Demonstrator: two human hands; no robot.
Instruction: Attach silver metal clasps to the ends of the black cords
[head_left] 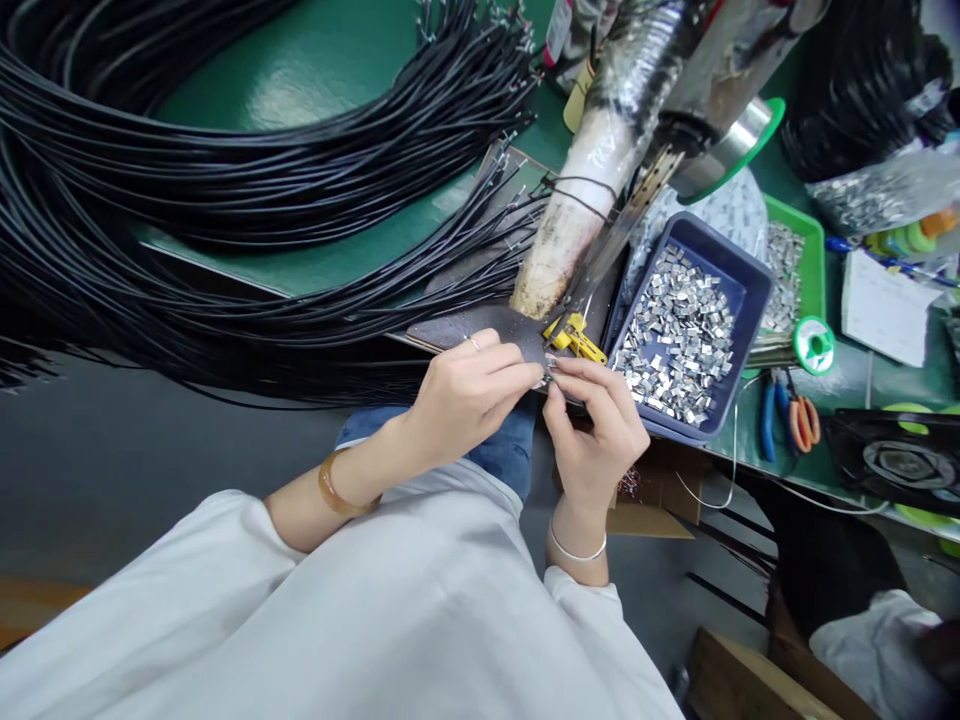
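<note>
Both hands come together at the table's front edge, fingertips nearly touching. My left hand (472, 392) is closed in a pinch, the fingers pointing right; a ring and an amber bangle are on it. My right hand (596, 425) pinches from the other side with thumb and fingers. Between the fingertips shows a small silvery metal piece (547, 372), mostly covered, so its exact kind is unclear. Just beyond the fingers lies a yellow tool (576, 338). Close to my right hand stands a dark blue bin (739, 290) with many small metal shells (679, 335).
Bundled black cables (300, 185) with stripped ends cover the table's left. A plastic-wrapped post (577, 190) leans behind my hands. To the right are a green tray (814, 260), a solder spool (814, 345), pliers (784, 415) and a black fan (900, 460). Another person's sleeve (874, 640) shows lower right.
</note>
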